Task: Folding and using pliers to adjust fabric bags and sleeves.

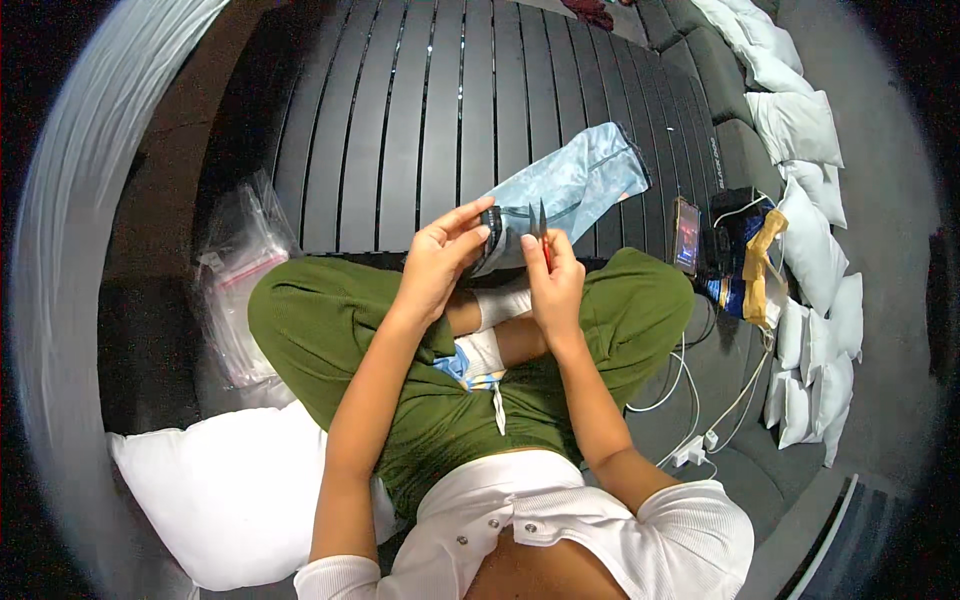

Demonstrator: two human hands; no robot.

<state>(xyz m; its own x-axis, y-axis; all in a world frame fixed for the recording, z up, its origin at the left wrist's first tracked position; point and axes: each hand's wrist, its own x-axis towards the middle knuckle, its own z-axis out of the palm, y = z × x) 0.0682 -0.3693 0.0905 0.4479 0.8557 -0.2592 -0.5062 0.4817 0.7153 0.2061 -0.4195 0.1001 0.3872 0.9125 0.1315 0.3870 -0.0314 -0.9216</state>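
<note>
The left hand (440,262) pinches the dark-trimmed near end of a pale blue fabric piece (575,185), which stretches away up and to the right over the dark slatted surface (400,120). Just beside it, the right hand (553,285) is closed around small red-handled scissors (541,232), blades pointing up at the fabric's edge, above the person's crossed green-trousered legs (330,330).

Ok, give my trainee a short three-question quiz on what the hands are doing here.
1. True or false: the left hand grips the dark-trimmed end of the blue fabric piece.
2. What does the right hand hold: A scissors, B phone, C pillow?
3. On which side of the person do the clear plastic bags lie?

Key: 1 true; 2 A; 3 their left.
</note>
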